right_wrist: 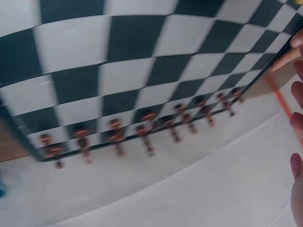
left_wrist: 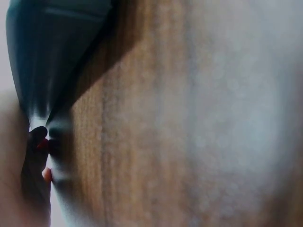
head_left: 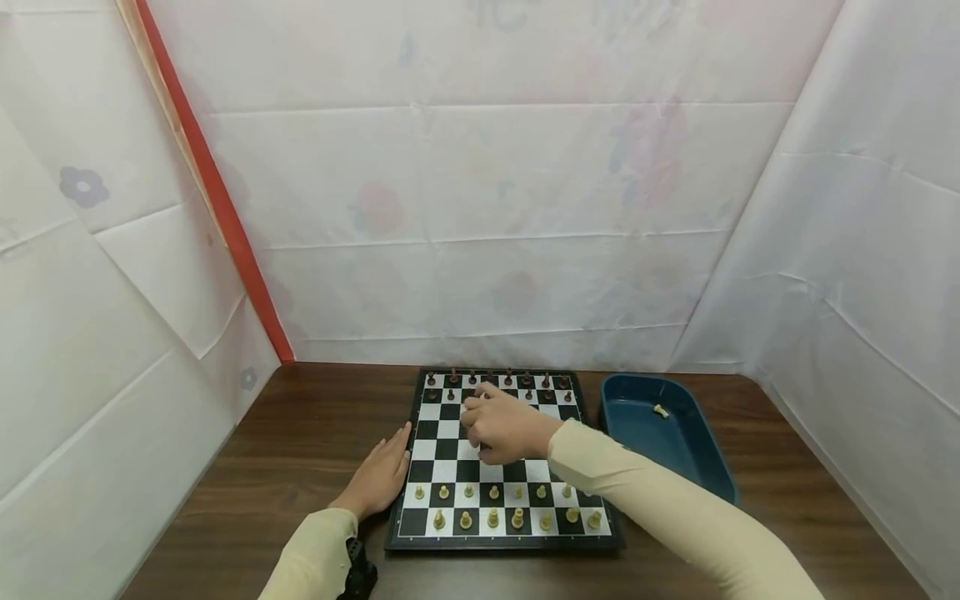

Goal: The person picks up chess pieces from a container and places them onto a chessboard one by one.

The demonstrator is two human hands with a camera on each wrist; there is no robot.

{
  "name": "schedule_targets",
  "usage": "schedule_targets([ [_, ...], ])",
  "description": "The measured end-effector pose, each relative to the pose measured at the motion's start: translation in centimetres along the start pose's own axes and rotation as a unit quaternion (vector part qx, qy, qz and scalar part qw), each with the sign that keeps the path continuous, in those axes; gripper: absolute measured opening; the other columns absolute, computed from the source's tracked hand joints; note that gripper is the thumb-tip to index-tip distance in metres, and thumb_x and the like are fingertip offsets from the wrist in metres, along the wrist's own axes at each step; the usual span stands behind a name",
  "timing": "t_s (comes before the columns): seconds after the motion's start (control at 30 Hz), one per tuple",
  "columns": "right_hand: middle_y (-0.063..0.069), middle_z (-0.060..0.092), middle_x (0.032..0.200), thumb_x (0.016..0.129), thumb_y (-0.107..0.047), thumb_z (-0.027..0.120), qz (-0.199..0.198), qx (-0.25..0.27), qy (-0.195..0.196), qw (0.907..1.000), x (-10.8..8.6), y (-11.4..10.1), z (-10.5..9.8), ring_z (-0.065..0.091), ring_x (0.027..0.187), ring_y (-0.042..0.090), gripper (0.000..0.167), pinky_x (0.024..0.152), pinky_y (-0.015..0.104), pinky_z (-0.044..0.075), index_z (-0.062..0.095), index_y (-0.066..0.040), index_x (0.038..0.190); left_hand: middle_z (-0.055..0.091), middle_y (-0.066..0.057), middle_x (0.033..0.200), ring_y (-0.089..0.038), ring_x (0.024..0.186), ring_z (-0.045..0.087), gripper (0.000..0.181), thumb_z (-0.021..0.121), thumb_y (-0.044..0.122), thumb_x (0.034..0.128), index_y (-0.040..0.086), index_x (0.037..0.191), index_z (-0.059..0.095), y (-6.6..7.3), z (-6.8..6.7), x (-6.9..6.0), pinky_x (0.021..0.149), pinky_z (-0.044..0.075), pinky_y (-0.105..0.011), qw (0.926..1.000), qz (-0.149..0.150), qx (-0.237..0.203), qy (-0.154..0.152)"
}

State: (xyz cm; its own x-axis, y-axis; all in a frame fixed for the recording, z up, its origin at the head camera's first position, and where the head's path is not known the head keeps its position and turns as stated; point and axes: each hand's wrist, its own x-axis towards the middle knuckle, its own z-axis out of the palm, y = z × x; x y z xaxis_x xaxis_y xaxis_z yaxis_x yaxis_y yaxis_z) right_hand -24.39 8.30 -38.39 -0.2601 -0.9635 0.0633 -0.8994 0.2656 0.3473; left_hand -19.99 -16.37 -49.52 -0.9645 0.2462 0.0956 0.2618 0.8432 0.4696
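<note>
A black-and-white chessboard (head_left: 447, 429) lies on the brown wooden table. My right hand (head_left: 506, 425) hovers over its middle, fingers loosely bent, covering several squares. In the right wrist view the fingertips (right_wrist: 297, 120) stand apart from the thumb, and nothing shows between them. My left hand (head_left: 381, 475) rests flat with straight fingers, the fingertips touching the board's left edge. Dark reddish pieces (right_wrist: 116, 135) stand in two rows along the far side, some hidden behind my right hand. Cream pieces (head_left: 492, 518) stand in two rows along the near side; the near left corner square is bare.
To the right of the board stands a blue tray (head_left: 626, 385) with one cream piece (head_left: 661, 411) lying in it. My right forearm passes in front of the tray. White cloth walls (head_left: 480, 283) enclose the table at the back and both sides, with a red strip (head_left: 217, 192) at the left.
</note>
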Motion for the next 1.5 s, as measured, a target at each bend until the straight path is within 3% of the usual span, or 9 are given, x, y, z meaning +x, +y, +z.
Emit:
schedule_targets([
  [0.4,-0.011,0.053,0.079,0.080,-0.028,0.073,0.094,0.023,0.016,0.9952,-5.9,3.6,0.2,0.041,0.076,0.012,0.004,0.092,0.043,0.034,0.074,-0.024,0.079,0.031,-0.023,0.149,-0.035,0.138,0.028,0.052,0.035,0.017,0.1032,-0.005,0.148,0.023,-0.3,-0.4,-0.1,0.114,0.017,-0.051,1.0000,-0.006,0.001,0.000],
  [0.6,-0.011,0.054,0.077,0.076,-0.024,0.075,0.136,0.023,0.030,0.9899,-9.7,6.3,0.5,0.043,0.074,0.013,0.003,0.091,0.047,0.036,0.072,-0.023,0.075,0.030,-0.022,0.150,-0.034,0.139,0.027,0.052,0.034,0.018,0.1036,-0.004,0.149,0.022,-0.5,-0.3,-0.1,0.114,0.016,-0.050,0.9999,-0.009,-0.001,-0.004],
  [0.83,-0.010,0.051,0.073,0.075,-0.016,0.075,0.206,0.036,0.047,0.9767,-14.5,9.8,0.6,0.042,0.071,0.013,0.010,0.073,0.040,0.035,0.068,-0.022,0.071,0.031,-0.023,0.150,-0.035,0.139,0.027,0.052,0.035,0.017,0.1034,-0.005,0.149,0.022,-0.4,-0.4,-0.2,0.113,0.017,-0.051,1.0000,-0.009,-0.002,0.001],
  [1.2,-0.008,0.051,0.071,0.076,-0.013,0.074,0.280,0.047,0.024,0.9586,-19.8,12.4,2.5,0.049,0.072,0.018,0.014,0.071,0.044,0.044,0.065,-0.021,0.068,0.031,-0.022,0.150,-0.035,0.139,0.027,0.052,0.034,0.017,0.1033,-0.006,0.148,0.023,-0.4,-0.5,-0.2,0.113,0.018,-0.051,0.9999,-0.010,-0.004,-0.001],
  [1.5,-0.005,0.052,0.072,0.077,-0.017,0.077,0.350,0.061,-0.047,0.9337,-22.7,12.7,4.2,0.047,0.070,0.019,0.014,0.066,0.044,0.043,0.065,-0.019,0.070,0.031,-0.021,0.150,-0.034,0.139,0.027,0.051,0.034,0.018,0.1037,-0.004,0.149,0.022,-0.4,-0.4,-0.2,0.114,0.017,-0.051,0.9999,-0.011,-0.004,0.001],
])
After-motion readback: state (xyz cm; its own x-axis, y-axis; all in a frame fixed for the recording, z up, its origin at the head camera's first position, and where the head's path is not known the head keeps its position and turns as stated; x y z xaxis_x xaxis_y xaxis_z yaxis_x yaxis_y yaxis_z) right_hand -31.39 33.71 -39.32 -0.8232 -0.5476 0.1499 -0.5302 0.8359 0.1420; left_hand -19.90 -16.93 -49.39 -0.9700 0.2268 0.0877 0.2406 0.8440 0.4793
